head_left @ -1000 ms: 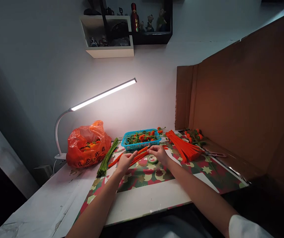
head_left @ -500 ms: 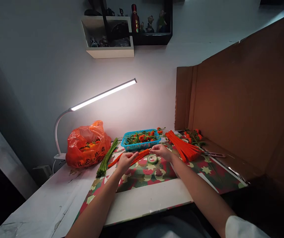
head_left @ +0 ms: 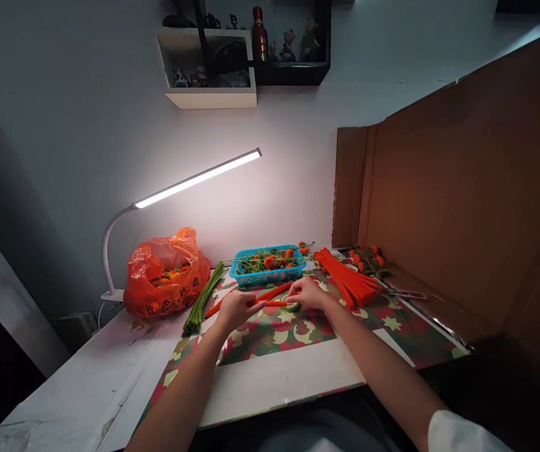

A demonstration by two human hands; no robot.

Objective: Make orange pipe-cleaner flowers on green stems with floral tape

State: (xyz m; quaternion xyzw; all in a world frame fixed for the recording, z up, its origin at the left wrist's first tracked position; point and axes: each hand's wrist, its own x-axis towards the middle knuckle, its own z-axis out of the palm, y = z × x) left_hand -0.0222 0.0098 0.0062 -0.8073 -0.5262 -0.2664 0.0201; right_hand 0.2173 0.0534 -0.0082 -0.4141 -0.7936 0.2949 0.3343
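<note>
My left hand (head_left: 237,309) and my right hand (head_left: 308,293) pinch the two ends of a short orange coiled pipe cleaner (head_left: 275,304), held level above the patterned mat (head_left: 293,336). A roll of green tape (head_left: 292,308) lies just below my right fingertips, partly covered. Behind the hands, loose orange pipe cleaners (head_left: 274,292) lie slantwise. Another orange fuzzy length (head_left: 212,309) shows left of my left hand. Farther left is a bundle of green pipe cleaners (head_left: 203,300); a fanned orange-red bundle (head_left: 351,284) rests right of my right hand.
At the back stands a blue basket (head_left: 266,275) of orange flowers with green stems. An orange plastic bag (head_left: 157,301) and a lit lamp (head_left: 199,179) are left. More orange flowers (head_left: 368,257), scissors (head_left: 411,294) and a tall cardboard wall (head_left: 449,207) are right.
The orange coil between my hands has come down and toward me, away from the loose pipe cleaners, and now overlaps the tape roll. My right hand has shifted slightly.
</note>
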